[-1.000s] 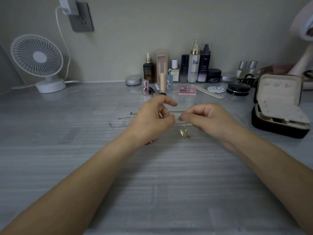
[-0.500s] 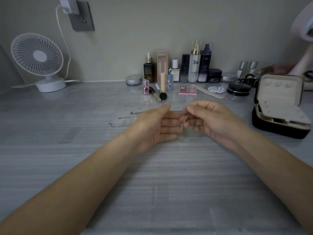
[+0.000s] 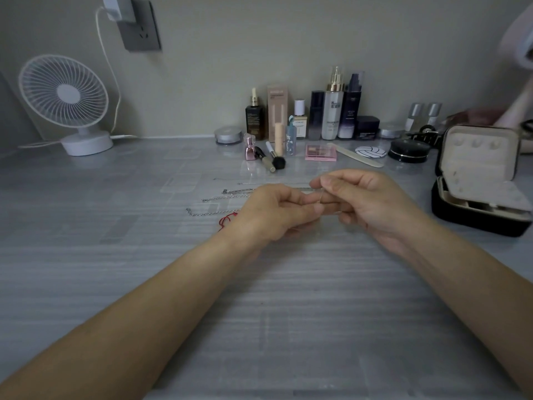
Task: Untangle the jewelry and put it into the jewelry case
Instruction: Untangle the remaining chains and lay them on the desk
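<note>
The right hand (image 3: pixel 372 203) pinches a fine chain (image 3: pixel 320 197) between thumb and forefinger, its other fingers curled beneath. A short, thin loop of it shows just below the thumb tip. The left hand (image 3: pixel 274 210) has its fingers curled inward with the tips touching the right hand's fingers. The chain is too thin to tell whether the left hand also holds it. Both hands are raised over the middle of the grey table (image 3: pixel 288 298).

Just left of the left hand several silver chains (image 3: pixel 213 212) lie in rows on the table, and a red cord (image 3: pixel 226 222) lies nearest, partly hidden by the wrist. The jewelry case (image 3: pixel 473 223) stands open well to the right of the grip, lid upright. Cosmetic bottles (image 3: pixel 333 111) line the far wall, and a white fan (image 3: pixel 63 90) stands far left.
</note>
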